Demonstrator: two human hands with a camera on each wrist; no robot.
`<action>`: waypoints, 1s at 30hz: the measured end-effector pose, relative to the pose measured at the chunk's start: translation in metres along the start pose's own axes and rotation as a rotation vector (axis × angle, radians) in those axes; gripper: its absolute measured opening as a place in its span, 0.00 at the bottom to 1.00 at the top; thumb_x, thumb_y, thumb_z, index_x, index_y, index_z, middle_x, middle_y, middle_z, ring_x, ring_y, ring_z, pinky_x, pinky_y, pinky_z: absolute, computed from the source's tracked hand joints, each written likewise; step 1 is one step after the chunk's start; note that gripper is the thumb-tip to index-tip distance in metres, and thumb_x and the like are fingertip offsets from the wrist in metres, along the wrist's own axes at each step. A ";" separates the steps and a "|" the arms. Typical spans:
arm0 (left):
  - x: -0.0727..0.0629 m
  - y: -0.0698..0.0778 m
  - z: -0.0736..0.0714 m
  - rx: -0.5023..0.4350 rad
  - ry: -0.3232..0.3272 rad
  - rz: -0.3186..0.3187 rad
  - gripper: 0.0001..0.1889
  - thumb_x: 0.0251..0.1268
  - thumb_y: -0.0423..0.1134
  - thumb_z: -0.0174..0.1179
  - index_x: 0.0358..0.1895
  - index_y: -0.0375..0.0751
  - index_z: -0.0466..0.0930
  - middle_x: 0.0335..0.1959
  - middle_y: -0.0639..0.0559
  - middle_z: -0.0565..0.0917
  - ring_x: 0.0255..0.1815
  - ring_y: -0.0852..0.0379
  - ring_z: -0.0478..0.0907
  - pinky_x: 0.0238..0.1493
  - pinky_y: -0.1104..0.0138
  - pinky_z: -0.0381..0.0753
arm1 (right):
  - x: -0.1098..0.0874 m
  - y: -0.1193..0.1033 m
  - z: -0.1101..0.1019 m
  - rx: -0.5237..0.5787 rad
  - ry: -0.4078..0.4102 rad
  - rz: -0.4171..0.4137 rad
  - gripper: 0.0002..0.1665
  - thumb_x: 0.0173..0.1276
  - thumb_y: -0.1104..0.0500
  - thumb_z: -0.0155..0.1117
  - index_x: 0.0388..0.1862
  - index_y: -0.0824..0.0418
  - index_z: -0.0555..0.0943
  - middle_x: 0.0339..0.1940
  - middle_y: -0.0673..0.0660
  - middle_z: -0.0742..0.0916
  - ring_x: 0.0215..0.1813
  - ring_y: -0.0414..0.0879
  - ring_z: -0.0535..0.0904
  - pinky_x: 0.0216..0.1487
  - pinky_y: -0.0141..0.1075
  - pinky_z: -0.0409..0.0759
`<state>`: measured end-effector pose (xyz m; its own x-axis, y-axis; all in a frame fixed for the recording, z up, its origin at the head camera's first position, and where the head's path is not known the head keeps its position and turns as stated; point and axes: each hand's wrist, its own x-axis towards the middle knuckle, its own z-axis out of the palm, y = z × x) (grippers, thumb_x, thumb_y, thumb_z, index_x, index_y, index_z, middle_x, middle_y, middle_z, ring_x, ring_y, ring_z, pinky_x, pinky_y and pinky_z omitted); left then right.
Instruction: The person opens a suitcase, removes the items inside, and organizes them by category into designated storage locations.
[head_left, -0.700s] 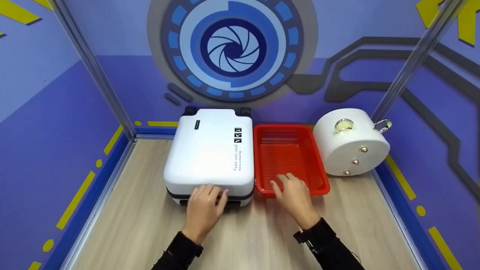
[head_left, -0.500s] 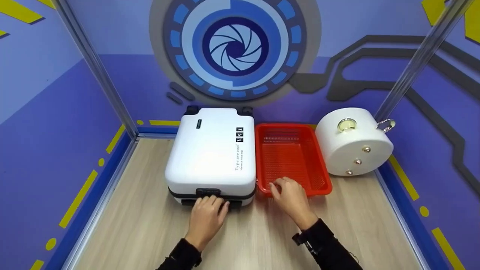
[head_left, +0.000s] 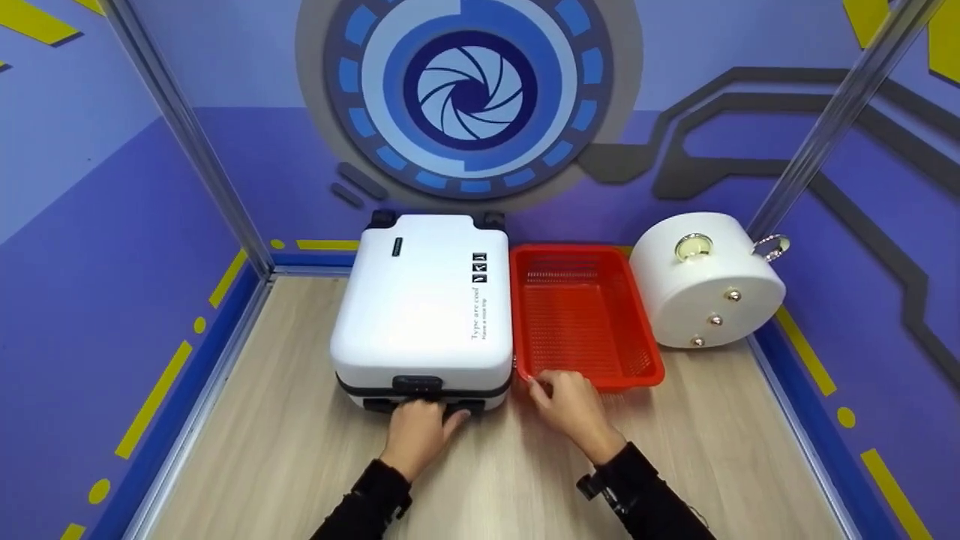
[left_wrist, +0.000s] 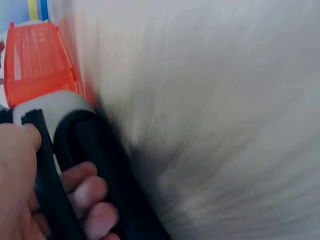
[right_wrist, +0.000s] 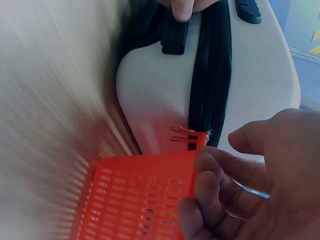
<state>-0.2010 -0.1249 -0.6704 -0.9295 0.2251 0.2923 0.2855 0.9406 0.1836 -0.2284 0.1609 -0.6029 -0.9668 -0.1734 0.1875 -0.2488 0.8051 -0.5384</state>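
Observation:
A white hard-shell suitcase (head_left: 420, 300) lies flat, its black zipper band (left_wrist: 102, 165) hidden partly in the left wrist view. My left hand (head_left: 417, 435) grips the suitcase's black carry handle (left_wrist: 47, 175), fingers curled under it and thumb on its outer side. To the right stands a red plastic basket (head_left: 645, 330), close against the suitcase. My right hand (head_left: 568, 409) is at the basket's front left corner, fingers bent, thumb apart, nothing visible between them. Metal zipper pulls (right_wrist: 184, 133) on the suitcase show beside that corner; whether the fingertips touch the rim I cannot tell.
A white round bag (head_left: 705, 281) with gold studs and ring handles stands right of the basket. Blue printed walls (head_left: 247, 165) enclose the wooden tabletop (head_left: 247, 420). A black combination lock (head_left: 417, 384) sits on the suitcase's front edge.
My left hand has slid down from the suitcase's front top edge to its carry handle, uncovering the lock. My right hand has drawn back from over the basket towards its front left corner.

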 end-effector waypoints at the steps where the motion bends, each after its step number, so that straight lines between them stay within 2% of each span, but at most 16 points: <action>1: 0.002 -0.001 0.000 0.004 -0.035 -0.012 0.35 0.77 0.69 0.62 0.17 0.46 0.75 0.14 0.52 0.77 0.17 0.51 0.79 0.23 0.58 0.81 | 0.000 0.000 0.001 -0.004 -0.003 0.001 0.08 0.76 0.56 0.72 0.36 0.55 0.92 0.25 0.48 0.85 0.25 0.38 0.73 0.28 0.32 0.72; 4: 0.002 -0.005 0.001 0.010 -0.091 -0.024 0.36 0.79 0.69 0.59 0.16 0.46 0.73 0.13 0.51 0.75 0.16 0.48 0.78 0.21 0.57 0.79 | 0.001 -0.001 0.002 -0.030 0.005 -0.004 0.08 0.75 0.56 0.73 0.34 0.55 0.92 0.25 0.48 0.86 0.25 0.39 0.73 0.29 0.33 0.73; 7: -0.002 -0.005 0.000 0.006 -0.062 -0.015 0.35 0.80 0.67 0.59 0.16 0.45 0.74 0.14 0.49 0.76 0.17 0.46 0.80 0.21 0.55 0.77 | 0.000 -0.001 0.003 -0.053 0.006 -0.010 0.07 0.75 0.57 0.74 0.35 0.55 0.93 0.25 0.48 0.86 0.26 0.40 0.73 0.29 0.34 0.73; 11: -0.005 -0.003 -0.002 0.010 -0.012 -0.005 0.35 0.80 0.66 0.61 0.16 0.46 0.72 0.12 0.52 0.73 0.15 0.48 0.76 0.18 0.57 0.71 | -0.002 -0.001 0.005 -0.056 -0.011 -0.025 0.07 0.75 0.58 0.73 0.38 0.57 0.94 0.26 0.49 0.86 0.26 0.39 0.72 0.29 0.33 0.72; 17: -0.004 -0.001 -0.004 0.011 -0.042 -0.027 0.35 0.80 0.66 0.60 0.16 0.46 0.73 0.13 0.52 0.73 0.16 0.47 0.76 0.19 0.57 0.71 | -0.004 -0.004 0.006 -0.029 -0.024 -0.035 0.09 0.76 0.58 0.72 0.35 0.56 0.92 0.22 0.48 0.81 0.23 0.38 0.70 0.26 0.31 0.68; 21: -0.004 -0.001 -0.003 0.015 -0.031 -0.033 0.35 0.80 0.66 0.60 0.15 0.46 0.73 0.12 0.51 0.74 0.15 0.46 0.77 0.18 0.56 0.70 | -0.003 -0.004 0.007 -0.031 -0.034 -0.033 0.09 0.76 0.58 0.72 0.34 0.56 0.92 0.22 0.47 0.81 0.24 0.38 0.70 0.27 0.32 0.69; 30: -0.004 0.000 -0.004 0.026 -0.010 -0.028 0.35 0.77 0.66 0.63 0.15 0.46 0.73 0.13 0.50 0.74 0.16 0.46 0.77 0.19 0.55 0.69 | -0.002 -0.001 0.004 -0.040 -0.058 0.038 0.09 0.77 0.57 0.72 0.46 0.59 0.96 0.23 0.48 0.82 0.24 0.39 0.72 0.27 0.32 0.71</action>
<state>-0.1961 -0.1270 -0.6682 -0.9393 0.2012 0.2780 0.2536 0.9528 0.1670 -0.2268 0.1578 -0.6062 -0.9775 -0.1738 0.1191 -0.2105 0.8336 -0.5107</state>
